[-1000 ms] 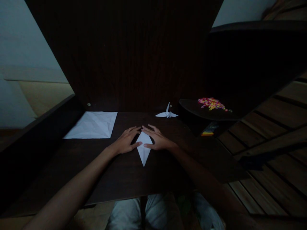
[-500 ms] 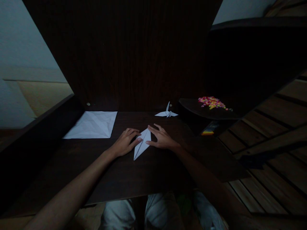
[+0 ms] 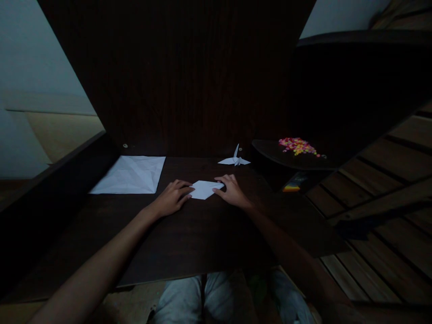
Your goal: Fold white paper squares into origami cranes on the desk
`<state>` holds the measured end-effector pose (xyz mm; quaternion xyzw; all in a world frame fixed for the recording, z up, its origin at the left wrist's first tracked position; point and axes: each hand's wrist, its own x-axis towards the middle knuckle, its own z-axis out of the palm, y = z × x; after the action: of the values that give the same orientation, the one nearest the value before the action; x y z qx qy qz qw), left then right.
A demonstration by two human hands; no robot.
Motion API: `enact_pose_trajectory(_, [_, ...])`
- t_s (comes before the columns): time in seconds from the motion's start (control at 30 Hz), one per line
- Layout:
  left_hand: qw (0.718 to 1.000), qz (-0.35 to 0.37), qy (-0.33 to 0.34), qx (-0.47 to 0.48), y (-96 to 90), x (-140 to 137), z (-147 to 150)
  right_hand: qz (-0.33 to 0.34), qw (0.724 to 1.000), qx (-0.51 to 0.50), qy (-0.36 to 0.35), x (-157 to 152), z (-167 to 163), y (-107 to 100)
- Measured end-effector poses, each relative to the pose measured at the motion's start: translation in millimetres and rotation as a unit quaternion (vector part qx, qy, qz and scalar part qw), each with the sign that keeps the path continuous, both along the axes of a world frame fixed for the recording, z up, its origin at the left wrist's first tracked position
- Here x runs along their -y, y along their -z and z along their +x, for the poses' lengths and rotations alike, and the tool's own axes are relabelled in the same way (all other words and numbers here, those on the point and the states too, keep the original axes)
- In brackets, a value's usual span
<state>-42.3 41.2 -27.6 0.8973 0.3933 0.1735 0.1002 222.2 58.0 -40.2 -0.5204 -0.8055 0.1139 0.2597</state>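
A folded white sheet of paper (image 3: 203,190), pointed at its ends, lies between my hands just above the dark desk. My left hand (image 3: 172,198) pinches its left end between thumb and fingers. The right end is gripped by my right hand (image 3: 232,191), thumb in front and fingers behind. Beyond my right hand stands a white paper crane (image 3: 235,160) with wings spread. Off to the left, a creased white paper sheet (image 3: 133,175) lies flat, apart from my left hand.
Small colourful pieces (image 3: 299,146) are heaped on a dark rounded shelf (image 3: 270,150) at the right. Beneath it sits a small box with a yellow and orange edge (image 3: 292,186). A tall dark panel (image 3: 202,81) rises behind the desk (image 3: 189,247), and a low side board (image 3: 57,180) borders its left.
The folded paper has turned from a steep slant to lying nearly sideways. My hands have moved apart, from resting flat on it to gripping its two ends.
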Motion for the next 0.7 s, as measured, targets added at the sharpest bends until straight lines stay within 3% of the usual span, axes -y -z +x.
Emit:
enact_pose_trajectory(0.37, [0.993, -0.041, -0.053, 0.101, -0.1, -5.2, -5.6, -0.052, 0.997, -0.051, 0.011, -3.3, 1.4, -1.5])
enact_pose_trajectory(0.53, [0.984, -0.065, -0.061, 0.156, -3.3, -4.8, -6.5, -0.062, 0.995, -0.07, -0.022, -3.0, 5.2, -5.0])
enact_pose_trajectory(0.7, [0.983, -0.071, -0.077, 0.152, -6.0, -4.0, -6.3, -0.098, 0.985, -0.131, -0.047, -2.5, 6.4, -8.8])
